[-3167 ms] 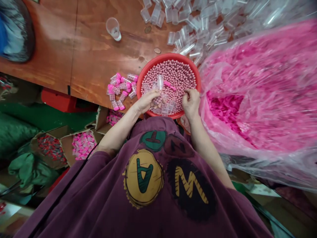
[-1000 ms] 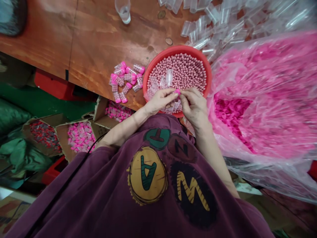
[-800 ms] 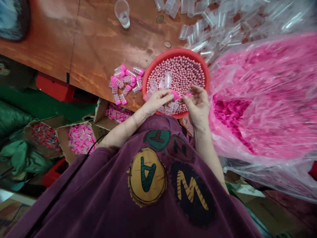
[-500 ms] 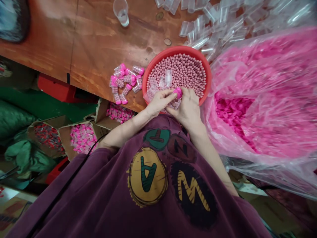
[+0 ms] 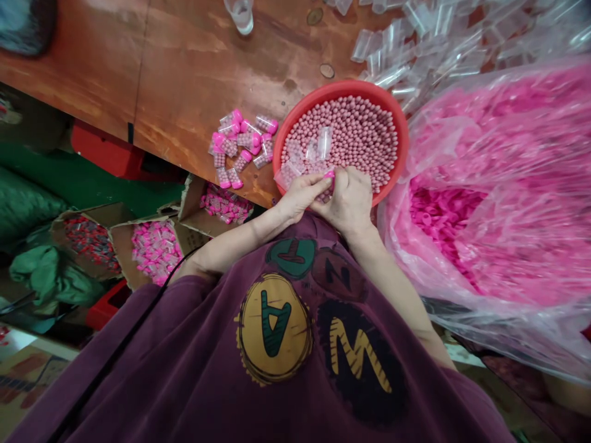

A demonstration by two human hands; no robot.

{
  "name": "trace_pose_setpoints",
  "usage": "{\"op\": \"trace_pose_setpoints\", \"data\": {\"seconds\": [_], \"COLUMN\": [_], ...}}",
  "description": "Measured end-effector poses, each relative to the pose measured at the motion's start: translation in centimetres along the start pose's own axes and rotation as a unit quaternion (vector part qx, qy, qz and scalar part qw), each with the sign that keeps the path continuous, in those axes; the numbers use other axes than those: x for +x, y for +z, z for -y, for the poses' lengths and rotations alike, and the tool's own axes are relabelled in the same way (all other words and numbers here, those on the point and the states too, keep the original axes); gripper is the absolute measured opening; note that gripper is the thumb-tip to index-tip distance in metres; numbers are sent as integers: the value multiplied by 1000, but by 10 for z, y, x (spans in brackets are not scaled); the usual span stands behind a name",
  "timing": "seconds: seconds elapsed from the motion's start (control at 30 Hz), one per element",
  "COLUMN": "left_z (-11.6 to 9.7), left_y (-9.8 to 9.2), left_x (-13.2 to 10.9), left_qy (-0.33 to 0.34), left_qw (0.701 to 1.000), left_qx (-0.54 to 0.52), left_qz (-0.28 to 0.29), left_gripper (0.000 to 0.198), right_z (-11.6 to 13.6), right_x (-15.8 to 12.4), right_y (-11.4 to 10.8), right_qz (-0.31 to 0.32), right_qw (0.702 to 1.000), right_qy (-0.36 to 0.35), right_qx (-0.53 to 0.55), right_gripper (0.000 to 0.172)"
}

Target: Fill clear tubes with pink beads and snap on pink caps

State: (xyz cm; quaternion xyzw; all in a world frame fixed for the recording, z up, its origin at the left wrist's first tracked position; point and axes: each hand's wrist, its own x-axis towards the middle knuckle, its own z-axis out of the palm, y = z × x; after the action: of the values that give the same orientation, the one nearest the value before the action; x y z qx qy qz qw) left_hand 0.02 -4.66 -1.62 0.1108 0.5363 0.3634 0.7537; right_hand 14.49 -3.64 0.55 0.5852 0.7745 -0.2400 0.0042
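Observation:
At the near edge of a red bowl (image 5: 402, 132) of pink beads (image 5: 357, 132), my left hand (image 5: 299, 195) and my right hand (image 5: 348, 200) meet around a small clear tube with a pink cap (image 5: 329, 175). My left fingertips pinch it by the cap. The fingers of my right hand are curled over it from the other side, hiding most of the tube. Inside the bowl, a clear tube (image 5: 324, 143) and a few others rest on the beads. Several bead-filled tubes with pink caps (image 5: 249, 141) lie on the table left of the bowl.
A large plastic bag of pink caps (image 5: 446, 215) stands right of the bowl. Clear tubes (image 5: 434, 46) are heaped at the back right of the wooden table (image 5: 184, 74). A clear cup (image 5: 241, 15) stands at the back. Cardboard boxes of capped tubes (image 5: 157, 249) sit below, left.
My right fingers have folded further over the capped tube, and less of its pink cap shows. The table and its things have shifted slightly right in view.

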Motion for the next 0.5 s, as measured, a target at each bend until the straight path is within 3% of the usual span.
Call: {"op": "trace_pose_setpoints", "data": {"seconds": [0.17, 0.27, 0.33, 0.4, 0.5], "left_z": [6, 4, -1, -10, -28], "left_y": [-1, -12, -33, -68, -131], "left_x": [2, 8, 15, 25, 41], "left_qy": [-10, 2, 73, 168, 239], "left_qw": [999, 995, 985, 960, 896], "left_qx": [-10, 63, 121, 180, 279], "left_qz": [-47, -76, -96, -135, -248], "left_gripper": [31, 23, 11, 8, 19], "right_z": [4, 4, -3, -16, -37], "right_x": [-1, 3, 13, 33, 74], "right_y": [27, 47, 56, 62, 73], "right_qz": [6, -9, -17, -42, -115], "right_qw": [999, 993, 983, 970, 956], "right_qy": [14, -5, -51, -55, 75], "right_qx": [44, 115, 178, 234, 260], "right_gripper": [39, 50, 66, 66, 53]}}
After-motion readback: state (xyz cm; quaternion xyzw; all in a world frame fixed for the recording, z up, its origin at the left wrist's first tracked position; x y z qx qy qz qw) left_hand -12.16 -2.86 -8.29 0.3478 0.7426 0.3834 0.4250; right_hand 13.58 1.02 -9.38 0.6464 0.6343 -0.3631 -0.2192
